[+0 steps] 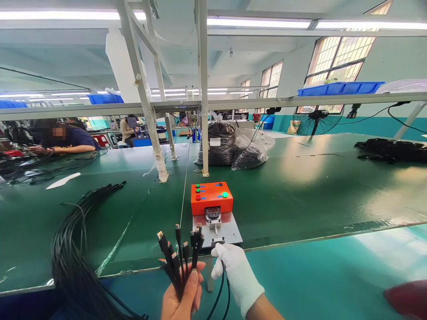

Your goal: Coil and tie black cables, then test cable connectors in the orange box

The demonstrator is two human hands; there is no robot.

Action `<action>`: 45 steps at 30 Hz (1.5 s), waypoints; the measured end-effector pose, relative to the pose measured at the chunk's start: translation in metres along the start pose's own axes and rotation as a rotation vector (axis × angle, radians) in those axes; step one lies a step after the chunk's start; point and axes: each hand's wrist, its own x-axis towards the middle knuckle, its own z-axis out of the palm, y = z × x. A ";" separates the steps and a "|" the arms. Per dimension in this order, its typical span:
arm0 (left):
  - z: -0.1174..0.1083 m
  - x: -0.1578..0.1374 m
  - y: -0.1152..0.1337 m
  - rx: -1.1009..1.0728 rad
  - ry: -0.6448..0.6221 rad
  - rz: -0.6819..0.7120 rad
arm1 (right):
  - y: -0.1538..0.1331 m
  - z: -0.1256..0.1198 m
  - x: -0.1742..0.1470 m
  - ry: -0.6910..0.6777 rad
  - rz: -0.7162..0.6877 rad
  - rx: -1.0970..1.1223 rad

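Note:
Several black USB cables (178, 262) stand up in a bunch from my left hand (183, 293), which is bare and closed around them, metal plugs upward. In a white glove, my right hand (235, 271) pinches a black cable (219, 289) that hangs below it. Its fingertips are at the front of a metal plate (230, 226), and the cable's end is hidden by them. On that plate sits a small digital gauge (212, 214), in front of an orange box (211, 198) with green and red buttons and a lit green one.
A long bundle of black cables (71, 235) drapes over the table's left front edge. Shelf posts (204, 89) rise behind the box, beside plastic bags (220, 144) of black goods. Another black pile (393, 149) lies far right. A person (73, 140) leans at the far left.

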 end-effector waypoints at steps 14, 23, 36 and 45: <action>0.009 -0.013 0.006 0.223 -0.041 0.021 | -0.012 -0.006 -0.063 -0.036 -0.109 -0.036; 0.010 -0.015 0.003 0.321 -0.007 0.085 | 0.004 -0.032 -0.065 0.306 0.099 0.504; 0.005 -0.007 -0.007 0.458 -0.167 0.028 | -0.035 0.008 -0.051 0.224 -0.035 0.591; 0.009 -0.009 0.001 0.368 -0.042 0.068 | -0.008 0.008 -0.059 0.098 -0.113 0.083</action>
